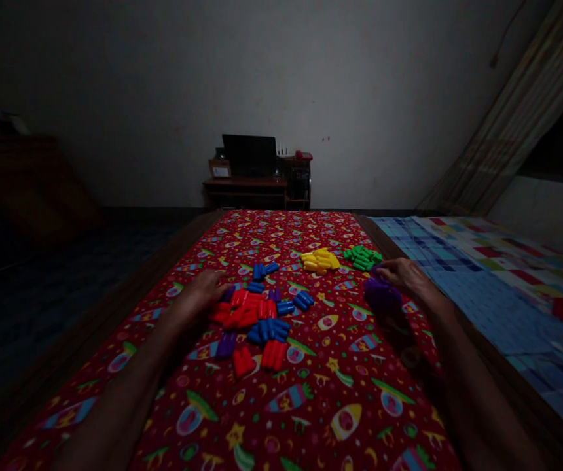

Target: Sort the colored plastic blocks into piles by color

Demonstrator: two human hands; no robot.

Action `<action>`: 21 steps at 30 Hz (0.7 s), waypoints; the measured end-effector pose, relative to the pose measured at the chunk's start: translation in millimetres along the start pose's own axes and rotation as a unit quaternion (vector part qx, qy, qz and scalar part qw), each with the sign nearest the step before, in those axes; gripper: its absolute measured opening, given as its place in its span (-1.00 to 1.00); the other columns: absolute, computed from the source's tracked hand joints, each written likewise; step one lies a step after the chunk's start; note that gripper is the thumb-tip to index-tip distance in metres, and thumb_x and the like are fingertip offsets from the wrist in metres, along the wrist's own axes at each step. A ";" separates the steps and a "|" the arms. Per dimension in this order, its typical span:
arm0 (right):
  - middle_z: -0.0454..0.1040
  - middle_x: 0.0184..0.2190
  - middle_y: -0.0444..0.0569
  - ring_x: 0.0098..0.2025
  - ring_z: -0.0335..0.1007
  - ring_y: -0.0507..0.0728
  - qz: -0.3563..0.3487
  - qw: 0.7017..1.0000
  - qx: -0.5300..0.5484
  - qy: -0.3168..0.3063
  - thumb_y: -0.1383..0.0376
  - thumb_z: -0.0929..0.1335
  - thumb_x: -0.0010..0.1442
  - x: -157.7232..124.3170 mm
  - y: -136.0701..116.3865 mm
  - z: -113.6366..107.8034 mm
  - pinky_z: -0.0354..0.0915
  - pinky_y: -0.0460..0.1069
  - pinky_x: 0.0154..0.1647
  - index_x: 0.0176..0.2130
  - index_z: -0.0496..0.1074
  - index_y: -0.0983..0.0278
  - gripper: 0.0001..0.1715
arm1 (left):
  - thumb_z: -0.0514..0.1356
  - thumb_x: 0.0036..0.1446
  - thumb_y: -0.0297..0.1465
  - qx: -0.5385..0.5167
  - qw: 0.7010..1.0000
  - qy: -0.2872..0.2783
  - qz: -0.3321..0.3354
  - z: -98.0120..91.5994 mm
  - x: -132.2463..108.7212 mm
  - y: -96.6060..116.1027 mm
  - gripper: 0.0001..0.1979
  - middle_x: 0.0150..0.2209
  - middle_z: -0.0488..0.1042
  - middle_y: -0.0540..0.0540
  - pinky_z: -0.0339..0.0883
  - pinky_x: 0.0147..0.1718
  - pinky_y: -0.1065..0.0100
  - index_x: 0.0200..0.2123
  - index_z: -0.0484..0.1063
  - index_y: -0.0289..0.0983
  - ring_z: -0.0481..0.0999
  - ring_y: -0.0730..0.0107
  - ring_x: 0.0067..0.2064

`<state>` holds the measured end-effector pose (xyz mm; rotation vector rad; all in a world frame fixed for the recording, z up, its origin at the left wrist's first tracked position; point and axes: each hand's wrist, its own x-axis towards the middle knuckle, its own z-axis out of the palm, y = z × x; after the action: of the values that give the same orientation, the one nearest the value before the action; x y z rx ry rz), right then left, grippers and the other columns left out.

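Observation:
My left hand (203, 291) is at the left edge of a mixed pile, its fingers closed around a purple plastic piece (229, 294). The pile holds red pieces (247, 311), blue pieces (269, 330) and purple pieces (226, 345), each with rounded, tube-like ridges. On the right, my right hand (403, 273) pinches a purple piece at the top of a purple heap (382, 294). Just beyond that heap lie the green pieces (362, 258), with the yellow pieces (319, 261) grouped to their left. Shadow blurs the fingertips of both hands.
A red cloth (311, 418) with rocket prints covers the long table. Alongside on the right is a bed with a blue checked sheet (463, 281). Against the far wall stands a desk (247, 185) with a dark monitor (249, 154). A curtain (502, 124) hangs at right.

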<state>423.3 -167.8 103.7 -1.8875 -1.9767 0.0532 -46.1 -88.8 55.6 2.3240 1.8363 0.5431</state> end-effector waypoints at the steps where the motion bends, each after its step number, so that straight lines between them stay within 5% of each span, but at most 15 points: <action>1: 0.46 -0.58 -0.05 -0.49 0.36 0.06 0.022 1.000 -0.001 -0.014 0.19 0.28 0.16 -0.2 9.7 -2.8 0.11 -0.11 -0.50 -0.35 0.59 0.33 -0.65 | 0.13 -0.08 -0.20 0.006 1.000 -0.026 -0.001 1.4 0.6 -8.0 -0.73 -0.30 0.61 -0.22 0.41 -0.23 0.27 -0.41 0.56 -0.20 0.57 0.06 -0.22; 5: 0.24 -0.70 -0.16 -0.58 0.25 -0.01 0.074 0.994 0.007 -0.079 0.14 0.33 0.10 -1.5 30.6 -6.5 0.04 -0.13 -0.56 -0.57 0.51 0.37 -0.60 | 0.18 -0.18 -0.16 -0.012 0.997 -0.071 0.013 5.8 0.6 -15.5 -0.72 -0.30 0.62 -0.17 0.41 -0.34 0.32 -0.42 0.56 -0.17 0.58 0.08 -0.26; 9: 0.24 -0.72 -0.16 -0.61 0.20 -0.01 0.099 0.988 -0.029 -0.118 0.23 0.32 0.09 0.2 34.1 0.4 0.03 -0.11 -0.56 -0.65 0.43 0.34 -0.63 | 0.20 -0.25 -0.21 -0.035 0.997 -0.062 0.018 5.8 2.5 -8.3 -0.71 -0.32 0.62 -0.17 0.41 -0.37 0.29 -0.41 0.56 -0.17 0.58 0.05 -0.29; 16: 0.48 -0.54 0.02 -0.47 0.37 0.09 0.034 0.998 -0.060 0.005 0.24 0.22 0.19 -0.5 24.6 -0.3 0.10 -0.08 -0.47 -0.45 0.54 0.32 -0.61 | 0.21 -0.24 -0.26 -0.055 0.997 0.052 -0.013 -5.3 9.2 3.4 -0.75 -0.36 0.60 -0.14 0.42 -0.32 0.21 -0.41 0.53 -0.18 0.57 0.01 -0.29; 21: 0.49 -0.55 -0.01 -0.49 0.36 0.06 -0.049 0.997 0.028 0.048 0.18 0.21 0.25 -2.8 -29.5 4.7 0.11 -0.10 -0.47 -0.42 0.55 0.34 -0.56 | 0.21 -0.11 -0.18 -0.218 0.974 0.041 0.044 -9.7 -5.0 50.9 -0.58 -0.27 0.58 -0.12 0.46 -0.23 0.19 -0.16 0.50 -0.24 0.57 0.12 -0.24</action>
<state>393.8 -171.9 107.5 -1.7242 -1.9788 -0.0098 -3.9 -107.5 79.8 2.1146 1.4605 0.9572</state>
